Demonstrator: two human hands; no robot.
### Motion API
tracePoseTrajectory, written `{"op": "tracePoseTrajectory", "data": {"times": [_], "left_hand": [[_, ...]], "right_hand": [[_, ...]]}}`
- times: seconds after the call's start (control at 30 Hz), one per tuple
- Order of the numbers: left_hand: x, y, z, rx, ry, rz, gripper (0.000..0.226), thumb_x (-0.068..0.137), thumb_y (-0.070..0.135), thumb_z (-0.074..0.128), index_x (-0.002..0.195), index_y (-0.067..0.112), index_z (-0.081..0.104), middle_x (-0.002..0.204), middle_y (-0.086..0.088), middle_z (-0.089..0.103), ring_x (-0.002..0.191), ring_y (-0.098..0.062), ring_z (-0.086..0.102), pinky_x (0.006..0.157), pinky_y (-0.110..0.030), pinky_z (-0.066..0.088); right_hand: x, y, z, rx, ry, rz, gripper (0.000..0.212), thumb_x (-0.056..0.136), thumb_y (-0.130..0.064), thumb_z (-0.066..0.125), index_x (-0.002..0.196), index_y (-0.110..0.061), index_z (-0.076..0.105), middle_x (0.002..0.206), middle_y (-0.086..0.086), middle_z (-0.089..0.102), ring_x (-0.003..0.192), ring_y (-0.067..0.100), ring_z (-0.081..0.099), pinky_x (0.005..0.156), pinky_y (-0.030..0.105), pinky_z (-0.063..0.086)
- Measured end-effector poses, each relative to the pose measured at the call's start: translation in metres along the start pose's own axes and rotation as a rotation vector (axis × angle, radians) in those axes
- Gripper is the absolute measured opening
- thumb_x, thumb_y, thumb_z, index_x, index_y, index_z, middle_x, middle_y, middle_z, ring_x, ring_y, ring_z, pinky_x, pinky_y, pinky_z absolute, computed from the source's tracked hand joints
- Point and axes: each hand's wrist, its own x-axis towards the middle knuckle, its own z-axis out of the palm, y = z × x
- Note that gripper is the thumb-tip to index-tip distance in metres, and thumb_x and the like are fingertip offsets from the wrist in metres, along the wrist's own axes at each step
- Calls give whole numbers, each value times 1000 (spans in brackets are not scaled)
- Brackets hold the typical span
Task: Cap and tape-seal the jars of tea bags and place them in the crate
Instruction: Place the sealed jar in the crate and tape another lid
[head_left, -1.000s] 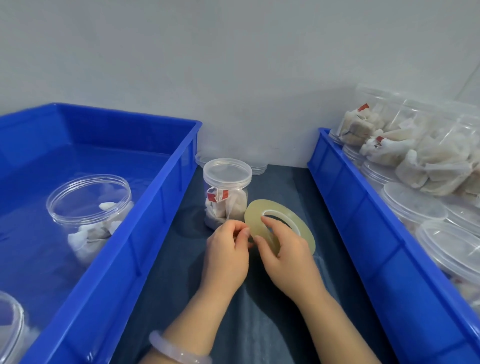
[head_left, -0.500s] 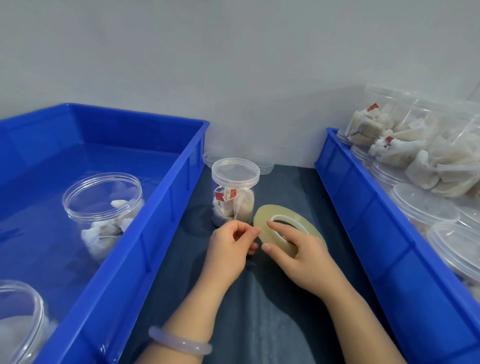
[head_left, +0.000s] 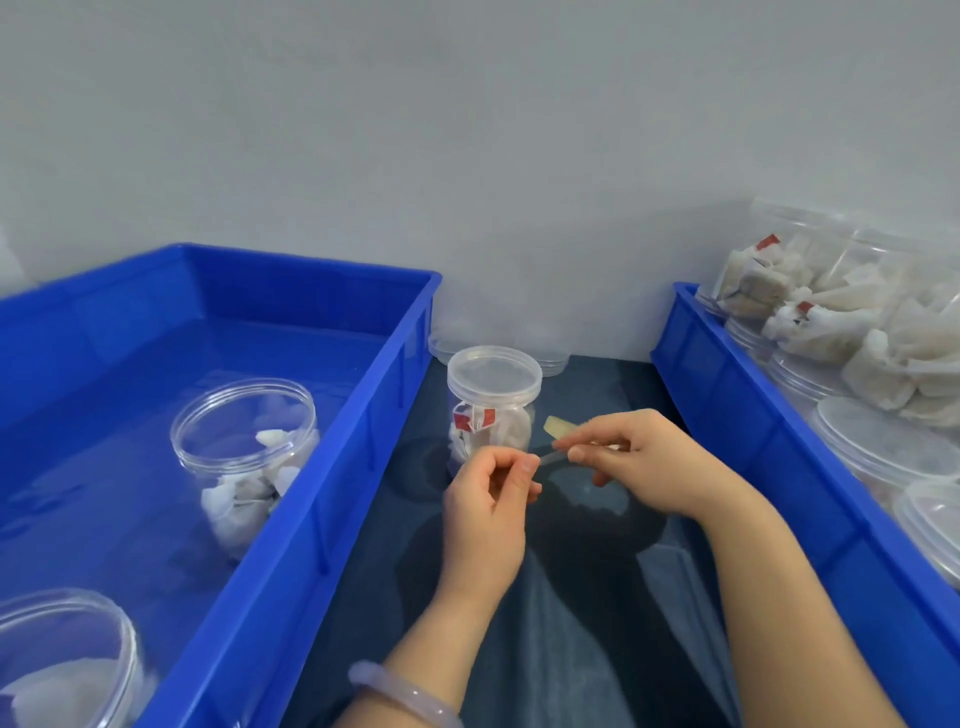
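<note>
Left grip (head_left: 488, 504) is pinching the tape strip (head_left: 548, 456); right grip (head_left: 654, 462) is clamping the tape roll (head_left: 558, 428). Both are hanging just before the capped jar (head_left: 491, 405) on the bench (head_left: 571, 649).

Both crates, the left crate (head_left: 353, 467) and the right crate (head_left: 753, 452), are a bright, plain blue. The capped jar (head_left: 493, 384) is clear; its tea bags (head_left: 511, 434) are white with red tags (head_left: 488, 415). The tape roll (head_left: 558, 427) is pale yellow. The cloth (head_left: 571, 623) is dark blue-grey, the wall (head_left: 467, 156) light grey, and the bracelet (head_left: 405, 693) milky lilac.
</note>
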Motion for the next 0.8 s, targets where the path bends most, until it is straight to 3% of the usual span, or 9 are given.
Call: {"op": "tracePoseTrajectory", "data": {"times": [0.07, 0.13, 0.27, 0.33, 0.4, 0.47, 0.53, 0.6, 0.8], "left_hand": [[3, -4, 1, 19, 55, 23, 18, 92, 12, 60, 77, 22, 62, 69, 2, 66, 64, -2, 63, 64, -13, 47], [7, -7, 0, 26, 93, 35, 17, 91, 12, 61, 77, 22, 63, 71, 0, 66, 66, -4, 63, 67, -19, 49], [10, -3, 1, 156, 207, 324, 10, 86, 30, 66, 89, 25, 58, 95, 8, 61, 88, -8, 57, 79, -21, 45], [21, -4, 0, 248, 287, 494, 40, 79, 43, 65, 113, 23, 55, 125, 1, 47, 119, -9, 44, 98, -16, 36], [37, -4, 0, 272, 210, 418, 75, 67, 59, 70, 132, 33, 41, 149, -8, 22, 137, 2, 17, 107, -7, 21], [48, -6, 1, 227, 64, 303, 99, 53, 74, 73, 135, 43, 28, 157, -8, 7, 138, 14, 2, 109, -7, 18], [53, -12, -1, 89, -5, 269, 106, 48, 78, 72, 136, 40, 28, 155, -10, 21, 144, -5, 16, 116, -30, 26], [58, -19, -3, 14, -23, 283, 107, 50, 75, 75, 137, 28, 33, 145, -11, 37, 137, -24, 36, 110, -49, 36], [61, -26, -4, 131, 53, 349, 83, 62, 54, 77, 131, 31, 38, 137, -5, 45, 130, -17, 43, 107, -38, 40]], "right_hand": [[5, -4, 0, 11, -4, -2, 23, 88, -28, 66, 74, -45, 71, 111, -18, 59, 79, 5, 67, 75, 33, 54], [9, -5, 0, -13, -43, 0, 16, 87, -30, 67, 76, -40, 72, 119, -17, 51, 81, 7, 68, 75, 29, 54], [9, -4, -8, -22, 9, -28, 11, 88, -33, 65, 79, -35, 71, 101, -20, 56, 67, 5, 64, 80, 35, 55], [8, -2, -11, -16, 74, -55, 11, 87, -36, 65, 78, -36, 70, 103, -20, 55, 71, 2, 61, 84, 31, 51], [10, -3, -9, -1, 90, -74, 11, 86, -38, 65, 75, -40, 68, 104, -23, 51, 79, -4, 55, 87, 27, 45], [13, -5, -2, 13, 95, -93, 16, 85, -39, 67, 70, -44, 65, 103, -24, 46, 84, -3, 52, 85, 20, 40], [18, -9, 6, 15, 135, -108, 18, 85, -37, 67, 70, -44, 61, 102, -23, 42, 93, -2, 46, 77, 10, 33], [23, -10, 14, 12, 178, -100, 18, 85, -35, 68, 70, -42, 61, 107, -16, 41, 97, -1, 41, 75, 14, 30], [31, -10, 33, 69, 289, -65, 6, 87, -33, 66, 81, -32, 68, 113, -11, 41, 98, -2, 38, 69, 6, 30]]}}
